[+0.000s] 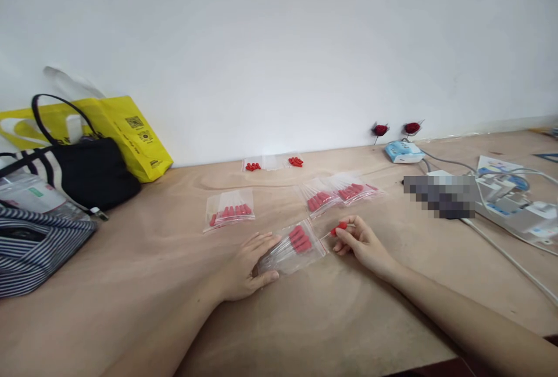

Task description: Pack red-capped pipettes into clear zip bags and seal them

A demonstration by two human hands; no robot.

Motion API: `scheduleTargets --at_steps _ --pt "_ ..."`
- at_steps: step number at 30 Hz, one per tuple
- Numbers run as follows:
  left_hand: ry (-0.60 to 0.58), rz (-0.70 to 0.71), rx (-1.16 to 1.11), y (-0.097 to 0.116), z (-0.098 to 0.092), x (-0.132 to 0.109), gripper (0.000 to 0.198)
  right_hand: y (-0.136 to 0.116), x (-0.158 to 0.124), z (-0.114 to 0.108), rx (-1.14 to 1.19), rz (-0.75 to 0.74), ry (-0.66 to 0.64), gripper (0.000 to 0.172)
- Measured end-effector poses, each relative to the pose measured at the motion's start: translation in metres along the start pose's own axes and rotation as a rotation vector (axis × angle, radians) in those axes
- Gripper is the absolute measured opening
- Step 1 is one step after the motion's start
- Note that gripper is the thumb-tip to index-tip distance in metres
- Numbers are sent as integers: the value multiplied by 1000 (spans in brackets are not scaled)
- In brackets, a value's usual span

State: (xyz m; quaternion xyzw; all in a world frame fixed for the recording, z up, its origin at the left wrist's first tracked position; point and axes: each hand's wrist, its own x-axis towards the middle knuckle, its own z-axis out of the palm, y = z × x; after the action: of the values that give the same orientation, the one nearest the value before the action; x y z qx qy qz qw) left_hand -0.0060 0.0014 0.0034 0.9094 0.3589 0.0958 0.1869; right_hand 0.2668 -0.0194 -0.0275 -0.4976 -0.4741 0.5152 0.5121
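A pale plywood bench [331, 319] runs along a white wall [279, 46]. Mid-bench, the left hand [246, 266] lies flat, pinning a clear plastic zip bag of red-capped sticks [293, 247]. The right hand [364, 243] pinches one small red-capped stick [339, 228] just beside the bag's mouth. The bag looks light, limp and slippery, best held by its edge; the stick by its cap.

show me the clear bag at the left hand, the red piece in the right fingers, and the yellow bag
clear zip bag [290, 253], head view, on its see-through middle
red piece [339, 228], head view, on its exposed red end
yellow bag [127, 143], head view, on its printed front face
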Motion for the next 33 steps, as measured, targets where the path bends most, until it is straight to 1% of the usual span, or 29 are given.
scheduleTargets --at_steps 3,6,8,10,12,14,16,17,19,21,22,24,28,30,33 --pt "-7 -7 2 -1 0 0 58 4 0 -1 -178 -43 -107 36" --pt "-18 -19 1 -2 1 0 58 6 4 -3 -355 -133 -161 29" --pt "-22 -15 3 -3 2 1 58 5 8 -4 -404 -215 -219 25" --pt "-26 -4 8 -3 2 1 59 2 12 -4 -401 -262 -303 24" --pt "-30 2 14 -4 1 2 59 -2 18 -2 -375 -250 -403 23" --pt "-35 7 21 -3 1 2 60 -6 25 0 -326 -204 -508 23" --pt "-40 12 29 -2 0 2 60 -10 31 2 -263 -134 -596 24" --pt "-43 14 33 -2 0 1 60 -11 34 3 -238 -84 -618 25" --pt "-49 14 39 -2 -1 1 61 -12 38 5 -224 32 -614 28" --pt "-47 11 42 -2 0 1 61 -12 40 7 -234 122 -560 30" --pt "-45 10 42 -2 0 2 61 -12 40 7 -232 145 -526 30" --pt "-41 17 39 -3 1 2 61 -10 39 10 -190 160 -468 30" --pt "-35 36 36 -3 1 2 61 -5 36 14 -125 169 -418 29" --pt "-35 43 29 -2 0 2 60 -2 35 14 -150 153 -392 30" --pt "-44 75 8 -1 -1 3 58 1 32 12 -253 111 -333 32"
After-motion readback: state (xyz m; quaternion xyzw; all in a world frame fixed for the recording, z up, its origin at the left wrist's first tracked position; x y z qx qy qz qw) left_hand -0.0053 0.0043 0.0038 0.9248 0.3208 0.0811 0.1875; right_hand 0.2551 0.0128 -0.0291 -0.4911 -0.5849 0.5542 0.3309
